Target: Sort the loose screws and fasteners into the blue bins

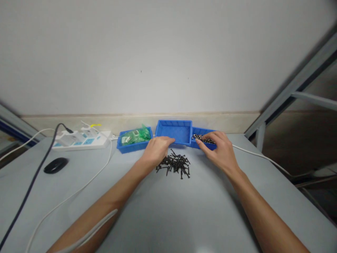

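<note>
My left hand [157, 150] is closed on the front left corner of a blue plastic bin [173, 129], which is tilted toward me with nothing seen inside. Just below it, a loose pile of black screws [175, 162] lies on the table. My right hand [219, 149] reaches over a second blue bin [196, 144] holding small shiny metal fasteners [198, 136]. Its thumb and fingers are apart at the fasteners, and the fingertips are partly hidden.
Left of the middle bin stands another blue bin [135, 147] with green plastic packets [136, 136]. A white power strip [92, 141] with plugs and a black mouse [55, 165] are at the left. Cables cross the table [184, 218]; a wall [168, 63] rises behind.
</note>
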`<state>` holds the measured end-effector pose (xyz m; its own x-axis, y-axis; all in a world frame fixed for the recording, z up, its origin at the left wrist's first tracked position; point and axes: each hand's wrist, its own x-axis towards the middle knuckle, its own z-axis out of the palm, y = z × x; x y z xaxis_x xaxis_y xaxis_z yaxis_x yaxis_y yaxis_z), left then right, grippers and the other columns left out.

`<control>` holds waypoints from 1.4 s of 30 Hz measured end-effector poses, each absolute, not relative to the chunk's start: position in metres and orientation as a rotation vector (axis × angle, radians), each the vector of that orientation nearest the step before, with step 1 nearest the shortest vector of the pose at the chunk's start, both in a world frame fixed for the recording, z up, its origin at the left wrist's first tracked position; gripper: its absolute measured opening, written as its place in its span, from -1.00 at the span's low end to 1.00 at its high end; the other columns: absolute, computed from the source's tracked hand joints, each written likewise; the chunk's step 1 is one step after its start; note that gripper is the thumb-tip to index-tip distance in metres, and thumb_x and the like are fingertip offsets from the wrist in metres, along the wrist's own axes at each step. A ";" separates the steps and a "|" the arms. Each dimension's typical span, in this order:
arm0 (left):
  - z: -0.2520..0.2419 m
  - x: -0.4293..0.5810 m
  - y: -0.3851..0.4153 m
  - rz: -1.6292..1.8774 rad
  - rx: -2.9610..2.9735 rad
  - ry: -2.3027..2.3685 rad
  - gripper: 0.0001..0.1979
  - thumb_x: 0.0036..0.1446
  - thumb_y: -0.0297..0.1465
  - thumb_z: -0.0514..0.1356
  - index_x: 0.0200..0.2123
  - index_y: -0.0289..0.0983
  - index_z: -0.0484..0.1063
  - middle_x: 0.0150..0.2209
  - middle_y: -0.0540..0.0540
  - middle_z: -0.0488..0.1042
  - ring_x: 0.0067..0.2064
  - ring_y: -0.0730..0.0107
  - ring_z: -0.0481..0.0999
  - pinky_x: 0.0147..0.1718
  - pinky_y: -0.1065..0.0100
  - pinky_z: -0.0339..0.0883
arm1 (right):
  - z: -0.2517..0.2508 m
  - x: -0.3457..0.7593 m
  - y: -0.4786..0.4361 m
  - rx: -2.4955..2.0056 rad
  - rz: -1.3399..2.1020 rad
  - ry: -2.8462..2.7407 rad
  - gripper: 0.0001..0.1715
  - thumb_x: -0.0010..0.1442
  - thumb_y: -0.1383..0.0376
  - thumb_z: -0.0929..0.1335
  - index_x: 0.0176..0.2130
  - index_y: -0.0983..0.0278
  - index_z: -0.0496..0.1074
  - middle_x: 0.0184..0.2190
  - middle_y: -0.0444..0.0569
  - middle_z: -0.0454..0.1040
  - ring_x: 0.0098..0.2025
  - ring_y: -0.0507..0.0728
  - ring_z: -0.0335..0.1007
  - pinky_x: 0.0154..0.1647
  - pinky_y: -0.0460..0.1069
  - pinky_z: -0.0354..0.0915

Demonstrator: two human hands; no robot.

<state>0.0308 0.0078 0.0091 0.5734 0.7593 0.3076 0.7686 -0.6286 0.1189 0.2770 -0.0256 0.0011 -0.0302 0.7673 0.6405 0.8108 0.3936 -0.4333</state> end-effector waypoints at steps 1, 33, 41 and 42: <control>0.010 0.032 0.009 -0.552 -2.772 -1.362 -0.68 0.26 -0.57 0.09 0.00 -0.23 0.50 -0.04 -0.12 0.59 -0.02 0.23 0.57 -0.06 0.29 0.42 | -0.003 0.284 -0.024 -1.403 -0.177 -1.843 -0.68 0.17 0.03 0.41 -0.26 0.22 0.52 -0.13 0.11 0.52 0.00 0.34 0.35 0.05 0.22 0.23; 0.011 0.030 0.018 -0.376 -2.805 -1.476 -0.68 0.23 -0.53 0.07 -0.01 -0.23 0.50 -0.17 -0.20 0.58 -0.10 0.16 0.57 -0.10 0.23 0.43 | -0.005 0.299 -0.022 -1.223 0.114 -1.831 -0.64 0.15 0.11 0.45 -0.52 0.19 0.31 -0.18 0.05 0.60 -0.13 0.27 0.49 -0.04 0.16 0.33; 0.008 0.025 -0.001 -1.457 -2.998 -1.339 -0.48 0.11 -0.50 0.20 0.18 -0.25 0.35 0.10 -0.23 0.45 0.12 0.13 0.45 0.16 0.03 0.32 | 0.007 0.276 -0.033 -1.011 0.095 -1.778 -0.60 0.12 0.18 0.49 -0.52 0.20 0.23 -0.20 0.03 0.58 -0.16 0.22 0.48 -0.07 0.13 0.34; 0.008 0.026 -0.007 -1.678 -3.082 -1.374 -0.33 0.07 -0.46 0.27 0.27 -0.25 0.23 0.15 -0.26 0.41 0.15 0.09 0.44 0.13 0.03 0.36 | 0.009 0.266 -0.037 -0.989 0.113 -1.754 -0.60 0.13 0.19 0.49 -0.51 0.20 0.23 -0.19 0.03 0.58 -0.15 0.23 0.48 -0.07 0.14 0.34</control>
